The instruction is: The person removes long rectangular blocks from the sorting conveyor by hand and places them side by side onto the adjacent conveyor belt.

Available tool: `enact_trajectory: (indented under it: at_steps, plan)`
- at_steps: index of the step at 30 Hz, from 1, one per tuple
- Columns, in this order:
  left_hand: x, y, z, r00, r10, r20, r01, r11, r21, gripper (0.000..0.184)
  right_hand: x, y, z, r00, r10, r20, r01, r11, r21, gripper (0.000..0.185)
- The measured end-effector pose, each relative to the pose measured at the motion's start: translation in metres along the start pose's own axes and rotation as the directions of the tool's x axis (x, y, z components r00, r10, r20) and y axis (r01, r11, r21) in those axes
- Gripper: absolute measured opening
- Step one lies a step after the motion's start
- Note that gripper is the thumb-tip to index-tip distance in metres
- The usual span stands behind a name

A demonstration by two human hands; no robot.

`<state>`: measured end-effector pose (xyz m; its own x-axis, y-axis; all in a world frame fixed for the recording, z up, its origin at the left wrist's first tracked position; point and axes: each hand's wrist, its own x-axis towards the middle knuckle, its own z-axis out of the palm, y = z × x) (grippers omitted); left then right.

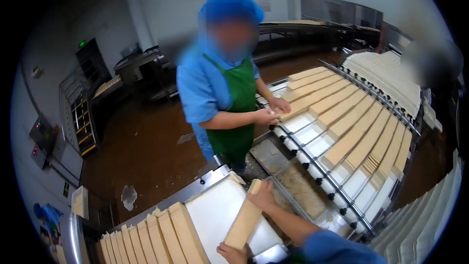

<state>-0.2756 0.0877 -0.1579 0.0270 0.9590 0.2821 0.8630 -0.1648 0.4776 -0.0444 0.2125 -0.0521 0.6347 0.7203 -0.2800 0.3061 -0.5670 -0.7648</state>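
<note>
A long beige block of what looks like stacked thin sheets (244, 220) is tilted above the white belt (215, 205), held in both my hands. My right hand (262, 196) is closed round its far end. At the near end, close to the bottom edge of the view, my left hand (232, 253) grips it, with the fingers partly cut off. Left of it, a row of similar beige blocks (168, 230) stands side by side on the belt.
A co-worker in a green apron (230, 93) stands opposite, both hands at a second conveyor (312, 159) bearing several long beige strips (351, 132). A metal tray with beige scraps (293, 198) lies between the conveyors. White corrugated sheets (425, 230) stand at right.
</note>
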Motion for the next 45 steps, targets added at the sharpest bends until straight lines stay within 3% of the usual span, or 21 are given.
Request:
enact_trajectory:
  at_steps: [3,4,6,9,11,13,14,17,19,20,22,26,28,29,30,32,34,36,37,39,45]
  plan:
    - [0.033,0.098,-0.059,0.957,-0.054,0.284,0.137,0.949,-0.284,0.071,-0.011,0.036,-0.086,0.98,0.031,-0.196,0.006,0.983,0.184,0.089]
    - [0.037,0.117,-0.056,0.95,-0.028,0.31,0.119,0.953,-0.278,0.071,-0.013,0.054,-0.114,0.949,0.027,-0.315,0.024,0.987,0.158,0.088]
    - [0.032,0.153,-0.041,0.938,0.275,0.212,-0.168,0.893,-0.417,0.079,-0.017,0.1,-0.175,0.875,0.023,-0.483,0.052,0.989,0.142,0.085]
    - [0.015,0.231,-0.043,0.855,0.412,0.316,-0.231,0.847,-0.48,0.078,-0.038,0.156,-0.267,0.789,0.101,-0.606,0.009,0.984,0.176,0.084]
    - [-0.004,0.271,-0.044,0.747,0.557,0.362,-0.311,0.775,-0.551,0.08,-0.042,0.218,-0.316,0.746,0.212,-0.631,-0.163,0.977,0.135,0.086]
    - [-0.029,0.292,-0.039,0.671,0.617,0.413,-0.326,0.744,-0.583,0.081,-0.071,0.229,-0.371,0.751,0.427,-0.504,-0.25,0.89,0.38,0.083]
    - [-0.042,0.302,-0.037,0.584,0.697,0.416,-0.392,0.691,-0.608,0.081,-0.071,0.271,-0.384,0.699,0.378,-0.607,-0.321,0.924,0.206,0.083]
    - [-0.078,0.32,-0.03,0.389,0.836,0.386,-0.486,0.543,-0.685,0.079,-0.102,0.285,-0.428,0.684,0.574,-0.45,-0.434,0.816,0.382,0.081]
    - [-0.099,0.33,-0.03,0.229,0.903,0.364,-0.499,0.43,-0.752,0.078,-0.108,0.326,-0.446,0.727,0.502,-0.468,-0.447,0.864,0.232,0.077]
    - [-0.103,0.337,-0.028,0.219,0.904,0.367,-0.496,0.427,-0.756,0.078,-0.106,0.339,-0.452,0.72,0.511,-0.47,-0.454,0.859,0.237,0.077]
    - [-0.109,0.348,-0.024,0.034,0.911,0.41,-0.365,0.394,-0.844,0.078,-0.104,0.343,-0.466,0.832,0.394,-0.391,-0.449,0.892,-0.057,0.076]
    - [-0.122,0.375,-0.009,-0.117,0.864,0.49,-0.291,0.442,-0.849,0.067,-0.083,0.341,-0.483,0.758,0.456,-0.466,-0.617,0.735,-0.282,0.073]
    - [-0.135,0.389,0.006,-0.066,0.894,0.444,-0.317,0.403,-0.859,0.061,-0.073,0.344,-0.487,0.756,0.449,-0.477,-0.617,0.733,-0.287,0.072]
    - [-0.14,0.396,0.017,-0.02,0.921,0.39,-0.336,0.361,-0.87,0.055,-0.065,0.355,-0.484,0.703,0.355,-0.616,-0.635,0.704,-0.319,0.073]
    - [-0.144,0.403,0.029,-0.014,0.921,0.389,-0.337,0.362,-0.869,0.055,-0.06,0.364,-0.481,0.633,0.243,-0.735,-0.657,0.671,-0.344,0.073]
    - [-0.152,0.418,0.06,-0.029,0.939,0.343,-0.281,0.322,-0.904,0.048,-0.054,0.369,-0.478,0.615,0.234,-0.752,-0.658,0.679,-0.326,0.073]
    - [-0.154,0.439,0.07,-0.033,0.931,0.363,-0.218,0.348,-0.912,0.047,-0.052,0.367,-0.471,0.61,0.254,-0.75,-0.643,0.713,-0.281,0.073]
    - [-0.158,0.45,0.065,-0.009,0.814,0.581,-0.16,0.572,-0.804,0.054,-0.053,0.366,-0.465,0.624,0.271,-0.733,-0.626,0.734,-0.262,0.073]
    - [-0.16,0.453,0.064,0.001,0.808,0.589,-0.153,0.582,-0.798,0.054,-0.055,0.366,-0.463,0.632,0.286,-0.721,-0.612,0.755,-0.237,0.073]
    - [-0.164,0.458,0.065,0.027,0.729,0.684,-0.268,0.664,-0.698,0.058,-0.058,0.365,-0.459,0.635,0.272,-0.723,-0.6,0.763,-0.24,0.073]
    - [-0.166,0.451,0.063,0.125,0.732,0.67,-0.064,0.68,-0.731,0.064,-0.055,0.37,-0.447,0.648,0.144,-0.748,-0.508,0.813,-0.284,0.067]
